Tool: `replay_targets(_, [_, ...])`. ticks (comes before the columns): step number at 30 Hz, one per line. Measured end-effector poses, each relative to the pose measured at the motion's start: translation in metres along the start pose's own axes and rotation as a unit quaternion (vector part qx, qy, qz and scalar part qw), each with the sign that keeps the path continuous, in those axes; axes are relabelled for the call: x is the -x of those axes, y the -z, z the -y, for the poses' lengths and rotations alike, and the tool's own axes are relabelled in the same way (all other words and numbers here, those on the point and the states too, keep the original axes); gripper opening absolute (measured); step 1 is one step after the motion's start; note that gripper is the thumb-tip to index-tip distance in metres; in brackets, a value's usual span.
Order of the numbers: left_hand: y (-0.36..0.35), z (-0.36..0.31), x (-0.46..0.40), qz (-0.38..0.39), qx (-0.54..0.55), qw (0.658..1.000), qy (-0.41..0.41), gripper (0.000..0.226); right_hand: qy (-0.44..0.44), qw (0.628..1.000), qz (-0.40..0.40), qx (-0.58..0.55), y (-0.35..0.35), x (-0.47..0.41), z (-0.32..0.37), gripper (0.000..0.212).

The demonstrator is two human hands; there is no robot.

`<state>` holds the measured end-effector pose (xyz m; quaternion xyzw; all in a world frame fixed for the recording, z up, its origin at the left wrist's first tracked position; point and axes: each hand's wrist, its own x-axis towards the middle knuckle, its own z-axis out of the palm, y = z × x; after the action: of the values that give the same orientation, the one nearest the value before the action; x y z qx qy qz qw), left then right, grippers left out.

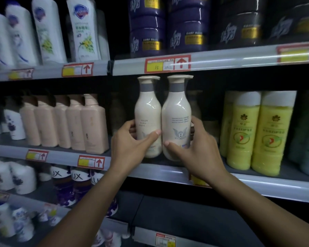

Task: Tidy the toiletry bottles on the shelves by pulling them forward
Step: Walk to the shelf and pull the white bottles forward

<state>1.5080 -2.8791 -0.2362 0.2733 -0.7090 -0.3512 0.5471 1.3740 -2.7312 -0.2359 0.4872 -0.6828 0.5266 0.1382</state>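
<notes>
Standing upright and touching side by side near the front edge of the middle shelf, two cream pump bottles fill the centre of the view. The left hand wraps around the left cream bottle, its thumb laid across the front of the label and its fingers curled round the far side. The right hand grips the right cream bottle the same way — thumb on the front near the base, fingers curled behind the right flank. Both bottles carry a grey collar under a beige pump head, and the pump heads sit just below the rail of the upper shelf, beside a red and yellow price tag. Behind the pair, more bottles of the same shape stand deeper in the dark, too dim to count. To the left on the same shelf stands a row of peach bottles; to the right, well apart from the hands, stand yellow bottles with white caps. Above, white bottles sit on the left and stacked purple tubs on the right — the edges of the view are blurred. On the lower shelf, dark purple bottles stand below the left forearm.
</notes>
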Motion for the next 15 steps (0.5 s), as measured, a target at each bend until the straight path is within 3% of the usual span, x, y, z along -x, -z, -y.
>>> replay_targets(10, [0.035,0.001,0.072,0.002,-0.016,0.999,0.027,0.088,-0.012,0.998,0.044,0.038,0.012,0.066,0.010,0.082])
replay_targets(15, [0.044,0.027,0.110,0.032,-0.042,0.997,0.060,0.078,-0.042,0.995,0.079,0.041,0.003,0.110,-0.002,0.083])
